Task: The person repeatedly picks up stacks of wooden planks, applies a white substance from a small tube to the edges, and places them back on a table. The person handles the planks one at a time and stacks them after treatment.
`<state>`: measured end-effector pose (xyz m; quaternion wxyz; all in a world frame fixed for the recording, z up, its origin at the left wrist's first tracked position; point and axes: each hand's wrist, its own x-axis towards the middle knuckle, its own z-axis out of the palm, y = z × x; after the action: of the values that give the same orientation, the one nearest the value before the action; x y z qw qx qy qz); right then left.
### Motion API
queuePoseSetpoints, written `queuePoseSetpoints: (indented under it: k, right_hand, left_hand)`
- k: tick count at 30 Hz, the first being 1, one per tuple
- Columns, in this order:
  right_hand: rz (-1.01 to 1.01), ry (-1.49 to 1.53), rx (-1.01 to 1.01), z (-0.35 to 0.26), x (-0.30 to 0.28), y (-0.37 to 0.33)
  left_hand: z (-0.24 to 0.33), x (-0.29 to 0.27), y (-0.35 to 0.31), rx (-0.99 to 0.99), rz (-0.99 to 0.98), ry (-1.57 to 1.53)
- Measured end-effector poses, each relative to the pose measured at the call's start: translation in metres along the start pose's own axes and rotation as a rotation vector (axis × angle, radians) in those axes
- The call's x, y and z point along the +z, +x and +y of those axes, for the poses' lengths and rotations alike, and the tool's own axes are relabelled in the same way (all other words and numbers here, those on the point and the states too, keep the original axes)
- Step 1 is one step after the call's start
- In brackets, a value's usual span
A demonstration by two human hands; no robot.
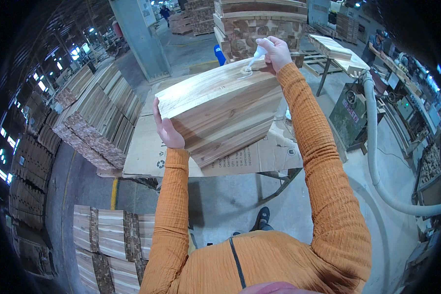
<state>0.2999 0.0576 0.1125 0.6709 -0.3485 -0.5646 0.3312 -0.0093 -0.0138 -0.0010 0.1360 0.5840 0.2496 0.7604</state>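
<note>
A thick block of striped wood, perhaps stacked panels (pixel 230 117), rests at an angle on a cardboard-covered table in front of me. My left hand (pixel 169 131) grips its left end, thumb on the near face and fingers along the end. My right hand (pixel 278 54) is closed around a small white squeeze bottle (pixel 263 49) with its nozzle pointing down. The nozzle tip is at the upper face of the wood, near the far right end. Beside the tip lies a white, glue-like smear (pixel 246 75). Whether the tip touches the wood, I cannot tell.
Flattened cardboard (pixel 142 147) covers the table. Stacks of wooden panels stand at the left (pixel 98 117), lower left (pixel 112 235) and behind the table (pixel 262 29). A grey hose (pixel 372 142) hangs by a green machine (pixel 350 112). Another person (pixel 375 46) works far right.
</note>
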Motion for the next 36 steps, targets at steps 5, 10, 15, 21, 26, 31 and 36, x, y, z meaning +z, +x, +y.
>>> queuePoseSetpoints:
  k: [5,10,15,21,26,31,36]
  right_hand:
    - [-0.007,0.013,-0.011,-0.0008,0.0014,-0.0016]
    - [-0.013,0.017,0.005,-0.0017,0.0,-0.0011]
    - [-0.003,0.004,0.012,-0.0016,-0.0004,-0.0016]
    - [-0.02,0.046,0.002,0.0021,-0.0022,0.0011]
    - [-0.032,0.043,-0.005,0.0053,-0.0046,0.0041]
    - [-0.024,0.052,0.002,0.0046,-0.0021,0.0022]
    - [-0.014,0.036,-0.016,0.0048,-0.0033,0.0024]
  left_hand:
    - [-0.0011,-0.0001,-0.0005,-0.001,0.003,-0.007]
    - [0.0002,-0.0004,-0.0005,0.007,0.0,0.017]
    - [0.0009,-0.0001,-0.0003,-0.004,-0.007,0.032]
    - [-0.0033,-0.001,-0.0008,-0.019,-0.01,-0.018]
    - [-0.0051,-0.0015,-0.0002,-0.026,-0.017,-0.009]
    - [-0.0036,-0.001,-0.0004,-0.008,-0.006,-0.014]
    - [-0.0036,-0.0002,-0.0006,-0.001,-0.01,-0.026]
